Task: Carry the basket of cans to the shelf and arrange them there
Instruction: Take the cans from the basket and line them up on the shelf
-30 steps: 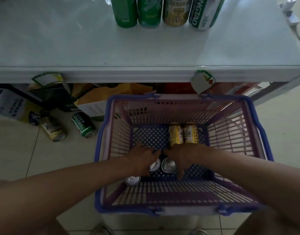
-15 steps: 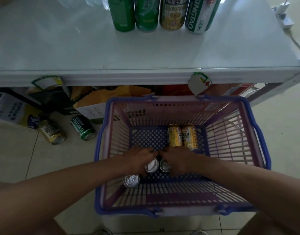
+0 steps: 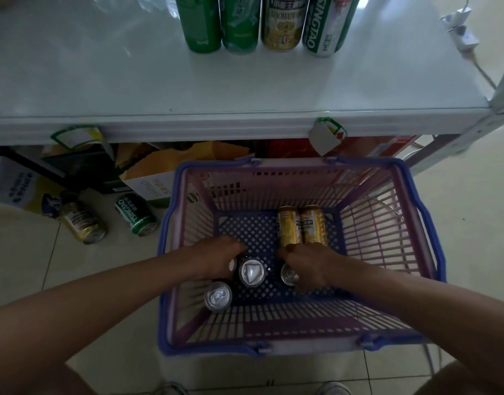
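A pink basket with a blue rim [image 3: 344, 162] stands on the floor in front of the white shelf [image 3: 245, 89]. Both my hands are down inside it. My left hand [image 3: 213, 259] curls around an upright can that it mostly hides, right beside another upright can [image 3: 252, 272]. My right hand [image 3: 310, 265] closes on an upright can [image 3: 288, 275]. One more upright can [image 3: 218, 296] stands near the front left. Two gold cans [image 3: 302, 225] lie side by side at the back of the basket. Several tall cans [image 3: 269, 22] stand in a row on the shelf.
Two cans [image 3: 109, 219] lie on the tiled floor left of the basket. Boxes and a yellow bag [image 3: 171, 163] fill the space under the shelf. A white power strip [image 3: 463, 32] with a cord sits at the shelf's right end. My shoes show at the bottom edge.
My hands have drawn slightly apart inside the basket, and the two upright cans under them now stand further from each other. The basket itself has not moved.
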`<state>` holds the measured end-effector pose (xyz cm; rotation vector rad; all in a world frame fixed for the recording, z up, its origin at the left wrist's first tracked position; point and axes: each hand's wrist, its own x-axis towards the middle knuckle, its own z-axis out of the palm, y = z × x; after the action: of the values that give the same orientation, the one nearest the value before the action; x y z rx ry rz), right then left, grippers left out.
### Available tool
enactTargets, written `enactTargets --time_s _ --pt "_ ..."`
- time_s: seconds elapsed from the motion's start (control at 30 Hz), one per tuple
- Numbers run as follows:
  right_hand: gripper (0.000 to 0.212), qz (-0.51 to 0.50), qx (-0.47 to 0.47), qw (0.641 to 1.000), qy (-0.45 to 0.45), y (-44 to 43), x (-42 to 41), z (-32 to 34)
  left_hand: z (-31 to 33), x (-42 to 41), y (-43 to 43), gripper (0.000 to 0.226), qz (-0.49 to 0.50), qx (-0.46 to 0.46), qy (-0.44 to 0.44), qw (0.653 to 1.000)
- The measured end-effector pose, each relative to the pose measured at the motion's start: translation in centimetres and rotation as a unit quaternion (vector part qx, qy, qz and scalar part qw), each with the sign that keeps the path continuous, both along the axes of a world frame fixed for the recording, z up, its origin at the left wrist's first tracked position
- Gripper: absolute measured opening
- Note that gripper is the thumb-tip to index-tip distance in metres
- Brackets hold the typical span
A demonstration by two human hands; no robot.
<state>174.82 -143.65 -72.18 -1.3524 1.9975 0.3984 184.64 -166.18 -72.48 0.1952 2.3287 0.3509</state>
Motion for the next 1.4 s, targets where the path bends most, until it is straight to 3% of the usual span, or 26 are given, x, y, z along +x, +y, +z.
enactTargets --time_s 0.1,0.2,0.3,0.37,0.47,0.67,0.9,1.03,1.17,1.3,1.37,1.4 --pt "0.087 0.021 0.015 1.0 0.016 -0.4 0.5 -0.4 1.7 0.0 0.1 0.054 -0.002 -0.036 0.013 0.999" --pt "0.101 0.053 0.034 0.997 0.048 -1.3 0.7 -0.2 3.8 0.6 0.9 0.056 -0.01 -0.082 0.014 0.996" --pt "0.11 0.066 -0.04 0.996 0.045 -2.7 1.5 -0.3 4.2 2.1 2.3 0.072 -0.017 -0.123 -0.055 0.991" --pt "0.107 0.045 -0.096 0.994 0.007 -3.5 2.5 -0.8 3.6 3.4 3.5 0.074 -0.027 -0.151 -0.07 0.986" --pt "0.098 0.002 -0.142 0.99 -0.025 -4.1 3.5 -2.1 2.7 4.5 4.2 0.06 -0.035 -0.174 -0.064 0.982" --pt "0.045 -0.069 -0.239 0.963 -0.109 -3.3 1.8 -2.9 1.8 4.9 3.7 0.044 0.013 -0.129 -0.039 0.991" --pt "0.051 -0.175 -0.28 0.927 -0.177 -2.2 0.3 3.0 2.7 3.1 0.7 0.075 0.015 -0.062 -0.081 0.995" --pt "0.052 -0.235 -0.369 0.88 -0.186 -0.7 -1.2 9.3 4.8 1.3 0.6 0.085 0.0 -0.032 -0.137 0.99" --pt "0.047 -0.274 -0.429 0.827 -0.241 -0.8 -3.7 14.2 11.8 -3.5 -3.1 0.053 -0.008 0.087 -0.105 0.991" --pt "0.039 -0.372 -0.498 0.717 -0.316 -1.0 -5.8 18.1 19.1 -4.9 -7.4 0.047 0.118 0.311 -0.069 0.94" --pt "0.032 -0.425 -0.535 0.629 -0.371 -1.4 -6.4 19.4 20.6 -5.1 -8.4 0.038 0.204 0.419 -0.039 0.884" --pt "0.034 -0.446 -0.541 0.575 -0.422 -1.7 -6.7 19.9 20.9 -5.4 -8.6 0.037 0.25 0.482 -0.023 0.84"
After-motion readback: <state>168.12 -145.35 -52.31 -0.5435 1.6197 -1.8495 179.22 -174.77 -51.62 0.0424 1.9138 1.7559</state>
